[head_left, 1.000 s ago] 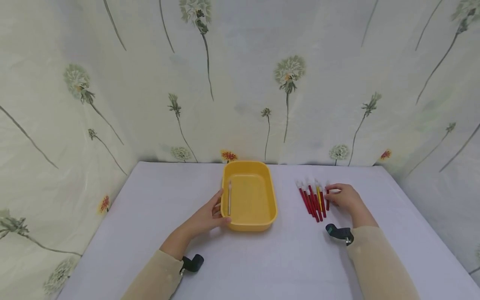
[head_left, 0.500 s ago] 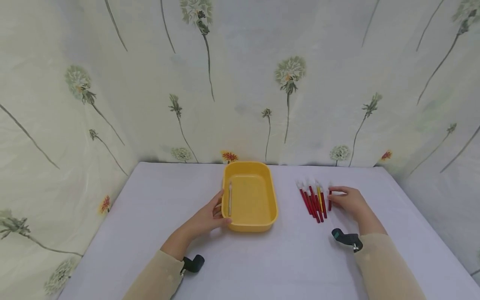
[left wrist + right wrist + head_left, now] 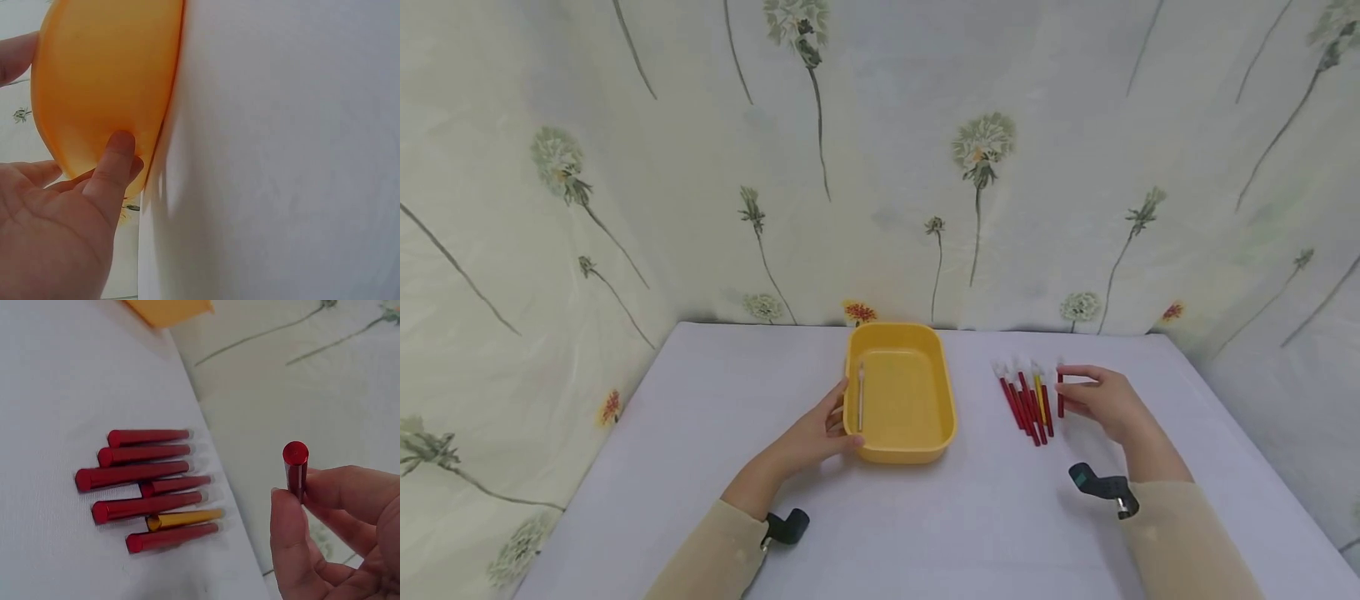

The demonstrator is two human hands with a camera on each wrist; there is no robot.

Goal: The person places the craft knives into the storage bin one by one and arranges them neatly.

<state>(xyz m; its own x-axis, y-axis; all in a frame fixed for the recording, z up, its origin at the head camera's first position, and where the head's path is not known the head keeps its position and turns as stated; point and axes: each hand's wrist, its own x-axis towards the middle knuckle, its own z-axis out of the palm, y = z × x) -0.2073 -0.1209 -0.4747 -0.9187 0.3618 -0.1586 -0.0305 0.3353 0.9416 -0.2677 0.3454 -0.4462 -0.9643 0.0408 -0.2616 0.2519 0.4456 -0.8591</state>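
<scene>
A yellow tray (image 3: pixel 906 400) stands at the middle of the table, a slim whitish stick (image 3: pixel 861 400) lying along its left side. My left hand (image 3: pixel 811 433) holds the tray's near left corner; in the left wrist view its fingers (image 3: pixel 112 169) touch the outer wall. Between thumb and fingertips, my right hand (image 3: pixel 1105 402) pinches a slender red pen-like stick (image 3: pixel 295 464) with a clear tip, held above the table. Just left of that hand lies a group of several similar red sticks (image 3: pixel 1017 407) with one yellow stick (image 3: pixel 1039 396) among them.
A white-covered table (image 3: pixel 940 525) carries everything. Behind it hangs a pale cloth (image 3: pixel 880 167) printed with dandelions. Dark wrist cameras, one on the left wrist (image 3: pixel 787 527) and one on the right (image 3: pixel 1097 481), jut out near the sleeves.
My right hand has drawn the pinched red stick slightly right, away from the group, and raised it a little. The left hand and tray stay where they were.
</scene>
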